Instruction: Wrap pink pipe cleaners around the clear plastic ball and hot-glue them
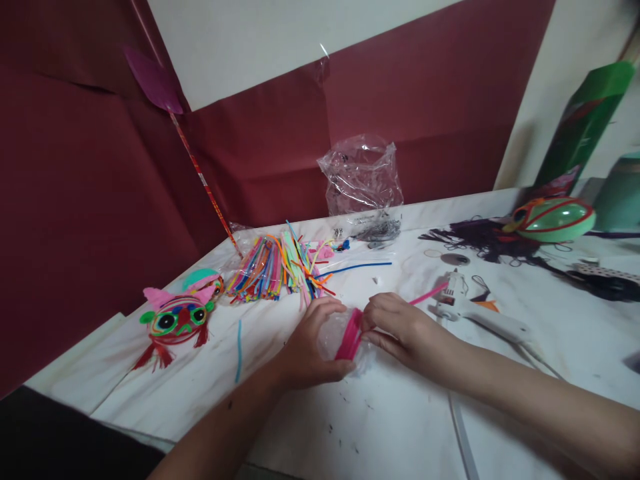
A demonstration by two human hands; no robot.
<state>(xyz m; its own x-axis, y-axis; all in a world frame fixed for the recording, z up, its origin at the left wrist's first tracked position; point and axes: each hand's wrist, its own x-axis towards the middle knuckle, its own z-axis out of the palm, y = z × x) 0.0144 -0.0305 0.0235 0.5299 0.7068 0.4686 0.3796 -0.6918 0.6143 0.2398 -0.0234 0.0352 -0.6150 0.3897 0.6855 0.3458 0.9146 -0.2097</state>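
Cupping one clear ball (329, 335), the left hand (303, 350) curves its fingers over the far side and lays its thumb along the near edge. The right hand (404, 327), fingertips drawn against the thumb, pinches the band of pink stems (349, 339) wound around the ball; the turns cannot be counted. One pink length (429, 293) shows past that hand, right of the ball, running up to one white glue gun (493, 320); whether they touch is unclear.

Left of the ball lie one short light-blue stem (239, 351) and, farther off, two decorated heads (180, 322), the rear one partly hidden. Beyond the ball are a bundle of coloured stems (257, 267), too many to count, one dark-blue stem (357, 267) and one crumpled clear bag (363, 177). Well to the ball's right, toward the wall, lies one green balloon-shaped thing (557, 225) with red bands.

Below the ball spreads a white tabletop (390, 427) with grey veining and dark specks. Behind the ball, dark red sheeting (425, 100) covers much of a pale wall (260, 40).
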